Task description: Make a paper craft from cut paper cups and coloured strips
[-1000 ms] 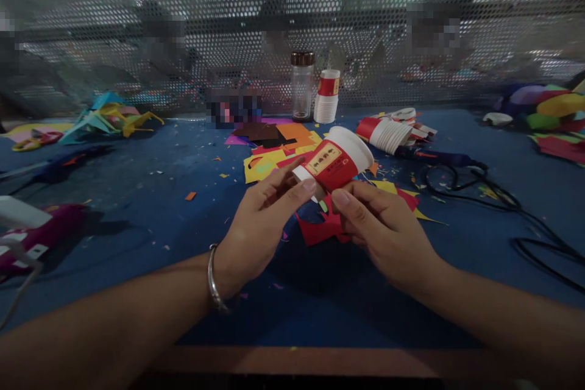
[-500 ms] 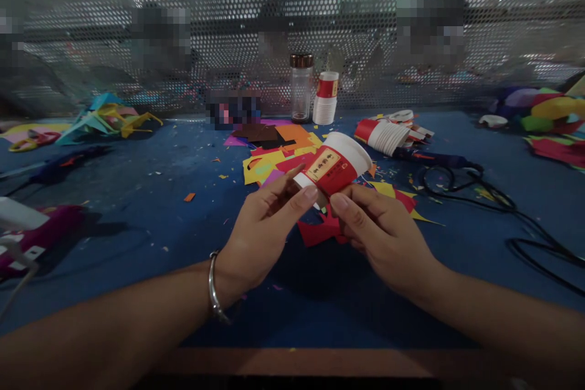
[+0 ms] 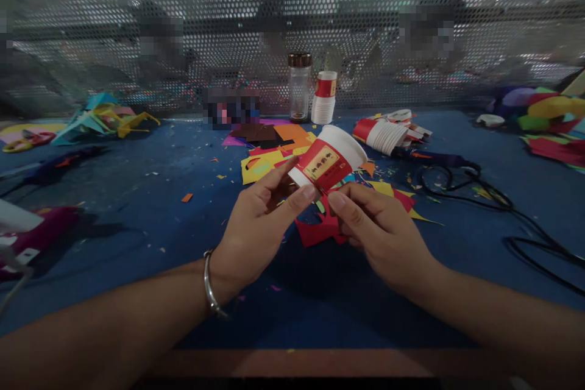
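Tilted above the table is a red and white paper cup [image 3: 329, 161], its mouth up to the right and a pale yellow label facing me. My left hand [image 3: 265, 213] grips it by the base, thumb in front and fingers behind. Just under the cup's lower side, the thumb and forefinger of my right hand [image 3: 375, 219] are pinched together. Something thin and dark seems to run from that pinch to the cup, too small to name. Below the cup lie scraps of red paper [image 3: 317, 230].
Coloured paper sheets [image 3: 260, 134] lie behind the cup. Farther back stand a glass bottle [image 3: 299, 88] and a cup stack [image 3: 324, 100]. More cups [image 3: 381, 136] lie on their side near a black cable [image 3: 479, 198]. At left are scissors [image 3: 30, 140] and a purple power strip [image 3: 41, 237].
The cup has tipped and shifted slightly up and left in my left hand. A small gap now shows between my right fingertips and the cup's side.
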Available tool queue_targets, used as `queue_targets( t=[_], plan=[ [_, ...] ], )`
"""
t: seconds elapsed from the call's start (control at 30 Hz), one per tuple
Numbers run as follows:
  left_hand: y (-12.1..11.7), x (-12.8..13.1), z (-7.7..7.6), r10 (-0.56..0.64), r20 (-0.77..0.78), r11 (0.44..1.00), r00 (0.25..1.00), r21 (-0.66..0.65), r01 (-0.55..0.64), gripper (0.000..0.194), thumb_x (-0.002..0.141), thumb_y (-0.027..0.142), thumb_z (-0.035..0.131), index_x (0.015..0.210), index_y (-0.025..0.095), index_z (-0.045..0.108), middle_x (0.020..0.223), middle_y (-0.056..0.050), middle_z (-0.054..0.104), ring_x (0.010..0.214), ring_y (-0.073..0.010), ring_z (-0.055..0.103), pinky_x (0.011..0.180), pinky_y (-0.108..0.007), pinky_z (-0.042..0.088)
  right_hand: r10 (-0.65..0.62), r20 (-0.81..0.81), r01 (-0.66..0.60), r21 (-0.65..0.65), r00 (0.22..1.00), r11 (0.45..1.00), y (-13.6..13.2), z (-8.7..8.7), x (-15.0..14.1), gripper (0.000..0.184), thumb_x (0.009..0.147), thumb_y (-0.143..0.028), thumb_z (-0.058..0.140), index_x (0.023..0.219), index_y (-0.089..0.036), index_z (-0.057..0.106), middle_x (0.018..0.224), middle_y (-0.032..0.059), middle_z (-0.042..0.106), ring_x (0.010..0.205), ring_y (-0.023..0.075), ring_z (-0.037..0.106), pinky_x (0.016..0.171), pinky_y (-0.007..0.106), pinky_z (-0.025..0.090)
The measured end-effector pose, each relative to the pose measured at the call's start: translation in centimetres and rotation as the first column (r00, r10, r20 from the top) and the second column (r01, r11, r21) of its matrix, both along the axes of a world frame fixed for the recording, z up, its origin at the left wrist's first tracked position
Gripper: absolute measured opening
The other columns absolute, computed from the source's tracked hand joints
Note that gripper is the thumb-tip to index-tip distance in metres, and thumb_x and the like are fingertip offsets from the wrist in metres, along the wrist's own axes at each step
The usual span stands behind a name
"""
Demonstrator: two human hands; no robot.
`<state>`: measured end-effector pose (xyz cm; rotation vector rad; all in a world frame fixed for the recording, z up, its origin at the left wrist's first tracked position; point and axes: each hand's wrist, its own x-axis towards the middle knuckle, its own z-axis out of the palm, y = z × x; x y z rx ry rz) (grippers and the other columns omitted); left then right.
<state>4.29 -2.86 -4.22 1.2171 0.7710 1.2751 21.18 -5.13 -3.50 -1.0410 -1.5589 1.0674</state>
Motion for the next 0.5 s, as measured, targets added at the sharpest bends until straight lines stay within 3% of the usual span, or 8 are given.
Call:
queue_targets(
  t=[0.27, 0.5],
  plan=[
    [-0.36, -0.22, -0.10, 0.013, -0.114, 0.992, 0.993, 0.124, 0.001, 0.051, 0.088, 0.032, 0.076, 0.136, 0.020, 0.064, 0.128, -0.008, 0.072, 0.114, -0.0217, 0.067, 0.103, -0.036, 0.053, -0.020, 0.038, 0.016, 0.090, 0.999, 0.996, 0.08, 0.08, -0.12, 0.036, 0.099, -0.044, 0.056, 0.070, -0.022, 0.052, 0.057, -0.0075, 0.041, 0.047, 0.0080, 0.033, 0.046, 0.026, 0.030],
    [-0.53, -0.23, -0.05, 0.016, -0.125, 0.997, 0.992, 0.076, -0.006, 0.055, 0.088, 0.034, 0.076, 0.139, 0.020, 0.063, 0.123, -0.009, 0.074, 0.111, -0.0223, 0.067, 0.103, -0.037, 0.052, -0.031, 0.088, 0.021, 0.114, 0.996, 0.993, -0.02, 0.11, -0.07, 0.038, 0.100, -0.046, 0.053, 0.069, -0.023, 0.052, 0.057, -0.0059, 0.047, 0.046, 0.0081, 0.034, 0.044, 0.026, 0.028]
  ],
)
